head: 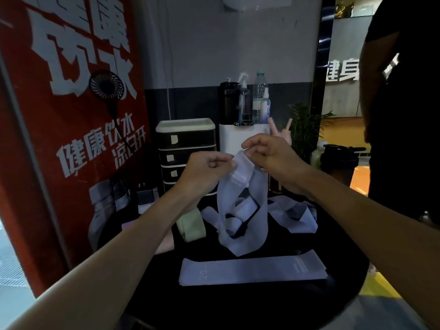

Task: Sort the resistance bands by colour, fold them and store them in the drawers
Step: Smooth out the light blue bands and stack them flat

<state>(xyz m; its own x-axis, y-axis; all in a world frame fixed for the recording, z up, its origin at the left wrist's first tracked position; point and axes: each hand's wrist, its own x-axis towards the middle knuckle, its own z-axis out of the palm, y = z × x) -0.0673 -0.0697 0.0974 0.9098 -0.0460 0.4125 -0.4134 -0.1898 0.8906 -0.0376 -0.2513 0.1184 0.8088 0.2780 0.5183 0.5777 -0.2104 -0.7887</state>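
Above the black round table (238, 306), my left hand (202, 172) and my right hand (271, 153) pinch the top of a pale lilac resistance band (242, 172). Its long loop hangs down to the table top. Under it lies a tangle of more lilac bands (292, 215). One lilac band (252, 270) lies flat and folded at the front. A pale green band (190, 225) sits to the left, with a pink band (164, 244) partly hidden by my left forearm. The black drawer unit (185, 148) stands at the back, its drawers closed.
A white stand (238, 136) with a black flask and spray bottles stands behind the table. A red banner with a small black fan (107, 85) fills the left. A person in black (404, 115) stands at the right, beside a dark shaker bottle (340, 160) and a plant.
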